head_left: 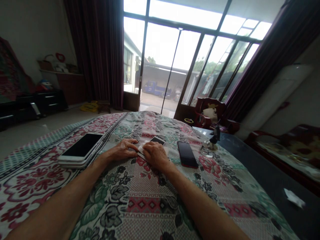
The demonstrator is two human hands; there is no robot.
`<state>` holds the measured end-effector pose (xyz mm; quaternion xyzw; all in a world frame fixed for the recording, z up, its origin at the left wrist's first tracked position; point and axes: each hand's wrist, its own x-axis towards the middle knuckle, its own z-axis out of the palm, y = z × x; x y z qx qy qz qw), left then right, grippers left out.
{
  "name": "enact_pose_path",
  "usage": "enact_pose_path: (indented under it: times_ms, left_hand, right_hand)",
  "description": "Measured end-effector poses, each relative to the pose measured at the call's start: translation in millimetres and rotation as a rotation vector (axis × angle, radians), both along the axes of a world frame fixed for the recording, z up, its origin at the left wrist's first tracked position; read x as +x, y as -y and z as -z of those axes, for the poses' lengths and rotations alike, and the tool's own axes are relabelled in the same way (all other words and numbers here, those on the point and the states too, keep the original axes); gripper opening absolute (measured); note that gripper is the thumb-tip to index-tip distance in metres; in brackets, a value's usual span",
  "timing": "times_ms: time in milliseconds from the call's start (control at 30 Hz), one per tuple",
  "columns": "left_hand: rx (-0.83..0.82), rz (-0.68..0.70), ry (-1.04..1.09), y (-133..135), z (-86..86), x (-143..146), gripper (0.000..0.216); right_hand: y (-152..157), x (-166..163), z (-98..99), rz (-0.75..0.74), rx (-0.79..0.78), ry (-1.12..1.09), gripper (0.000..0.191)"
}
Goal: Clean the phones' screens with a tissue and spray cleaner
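On the flowered tablecloth, a small white smartphone with a dark screen lies flat, partly covered by my right hand. My left hand is at the phone's left end, its fingers bent against the edge. My right hand presses down on the phone with curled fingers around a thin white tissue, most of which is hidden. To the left is a stack of white tablets, the top one with a black screen. Right of my hands lies a dark phone with a red edge.
A clear glass dish with a dark object standing by it sits at the table's right. A crumpled white paper lies on the dark surface beyond. Behind are a wooden chair, curtains and a glass door.
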<state>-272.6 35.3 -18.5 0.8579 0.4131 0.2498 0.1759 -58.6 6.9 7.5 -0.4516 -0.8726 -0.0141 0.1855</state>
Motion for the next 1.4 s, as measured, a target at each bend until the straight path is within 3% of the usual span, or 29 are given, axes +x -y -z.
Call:
enact_pose_path:
  times_ms: [133,400,733,933,1133,1400]
  left_hand:
    - [0.021,-0.029,-0.003,0.6,1.5,2.4,0.018]
    - [0.048,-0.082,0.010,1.4,2.9,5.3,0.023]
    - [0.044,-0.095,-0.028,5.9,10.7,8.3,0.022]
    - [0.150,-0.086,-0.004,5.7,15.6,10.2,0.024]
    - [0.212,-0.150,-0.007,19.2,15.2,18.1,0.025]
    - [0.228,-0.354,-0.098,46.9,14.8,33.8,0.026]
  right_hand:
    - [-2.9,-0.2,0.9,0.006,-0.004,-0.012,0.020]
    - [-13.9,25.2,2.0,0.206,0.017,-0.046,0.020]
    - [-10.3,25.8,6.5,0.123,0.017,-0.088,0.024]
    - [-12.9,29.4,16.3,0.081,0.067,-0.171,0.025]
    - [-13.5,28.9,24.1,0.099,0.096,-0.212,0.026]
    - [-16.6,27.9,27.3,0.113,0.077,-0.279,0.026]
